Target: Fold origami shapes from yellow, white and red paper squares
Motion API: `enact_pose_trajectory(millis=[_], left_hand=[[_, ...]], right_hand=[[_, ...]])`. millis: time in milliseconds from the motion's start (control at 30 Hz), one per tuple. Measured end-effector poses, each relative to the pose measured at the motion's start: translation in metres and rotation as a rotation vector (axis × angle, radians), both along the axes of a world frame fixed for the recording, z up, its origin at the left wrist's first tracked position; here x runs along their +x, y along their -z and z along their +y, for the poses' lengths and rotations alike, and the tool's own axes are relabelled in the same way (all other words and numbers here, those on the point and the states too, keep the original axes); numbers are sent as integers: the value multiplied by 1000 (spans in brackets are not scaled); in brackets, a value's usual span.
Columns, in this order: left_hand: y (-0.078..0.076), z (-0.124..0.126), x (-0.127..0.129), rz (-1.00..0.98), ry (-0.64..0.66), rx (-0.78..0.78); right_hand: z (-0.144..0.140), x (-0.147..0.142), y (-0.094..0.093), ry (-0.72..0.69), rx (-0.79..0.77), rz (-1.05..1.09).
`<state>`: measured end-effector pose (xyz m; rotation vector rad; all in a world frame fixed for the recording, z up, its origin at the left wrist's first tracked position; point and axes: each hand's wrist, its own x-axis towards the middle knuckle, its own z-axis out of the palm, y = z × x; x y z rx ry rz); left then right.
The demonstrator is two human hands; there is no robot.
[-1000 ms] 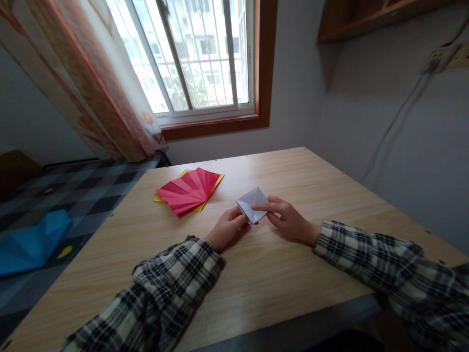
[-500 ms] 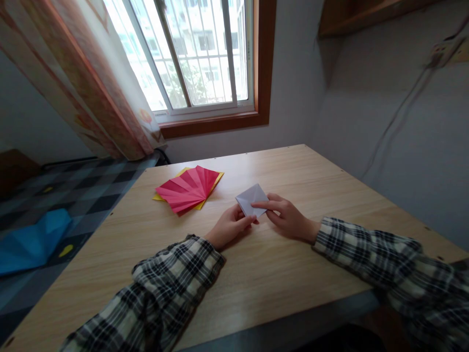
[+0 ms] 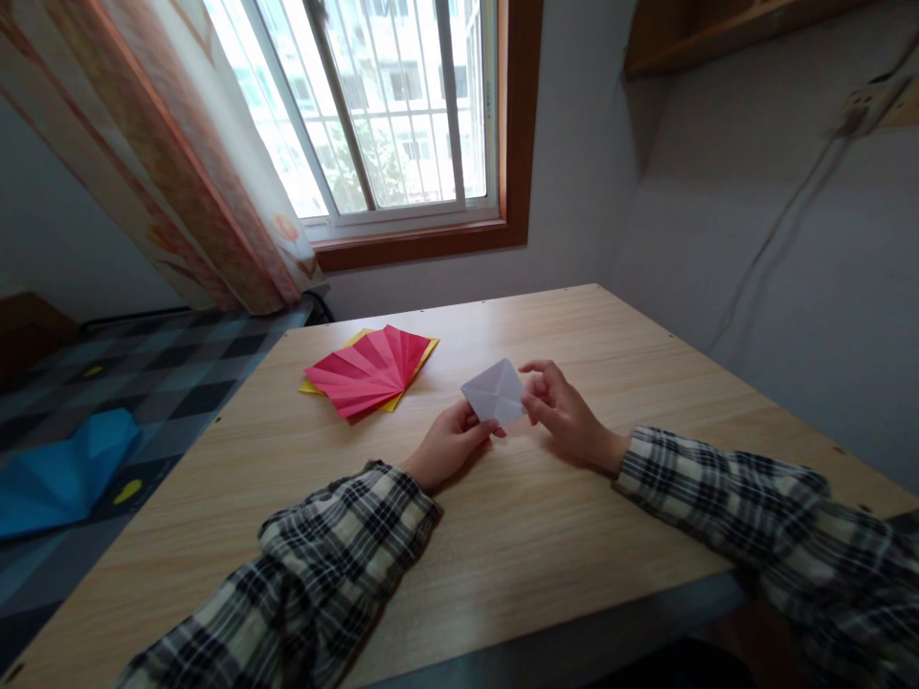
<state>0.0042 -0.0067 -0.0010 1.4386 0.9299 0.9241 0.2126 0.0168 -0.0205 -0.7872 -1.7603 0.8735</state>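
Note:
A small square of folded white paper point(image 3: 495, 390), with crossing crease lines, is tilted up just above the table. My left hand point(image 3: 451, 442) grips its lower left edge, thumb on top and the other fingers underneath. At the right corner, my right hand point(image 3: 564, 413) has its fingertips curled in against the paper, the index finger raised and bent away from it. Whether those fingertips pinch the corner firmly is hard to see. Farther left lies a pleated pink paper fan point(image 3: 377, 371) on top of yellow paper point(image 3: 307, 388).
The wooden table point(image 3: 617, 536) stands below a barred window point(image 3: 402, 144). To the left, a checked bed cover point(image 3: 208, 359) bears a folded blue paper point(image 3: 78, 469). A patterned curtain point(image 3: 179, 144) hangs there. A cable point(image 3: 761, 239) runs down the right wall.
My right index finger has lifted off the white paper's face and bent back, while the right fingertips moved to its right corner. My left hand and the paper stay almost still.

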Motion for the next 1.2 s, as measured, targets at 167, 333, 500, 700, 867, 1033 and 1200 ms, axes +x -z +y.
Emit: enact_pose_trajectory(millis=[167,333,500,700,867,1033,1200], left_hand=[[-4,-1,0,56,-2,27],[-7,0,-1,48,-50,7],[-5,0,-2,28,-94,-19],[-7,-1,-2,42,-82,38],[-7,-1,-2,59,-78,50],[-1,0,-1,1,-87,17],[-1,0,1,-11,-79,7]], right_hand=[[0,-1,-6,-100,-72,-149],[-5,-2,-10,-86,-70,-198],[-5,-2,-8,-94,-76,-188],[-5,-2,-3,-106,-128,-175],[-5,-2,-2,-106,-140,-170],[-5,-2,-2,-118,-156,-161],[-4,-3,4,-158,-213,-107]])
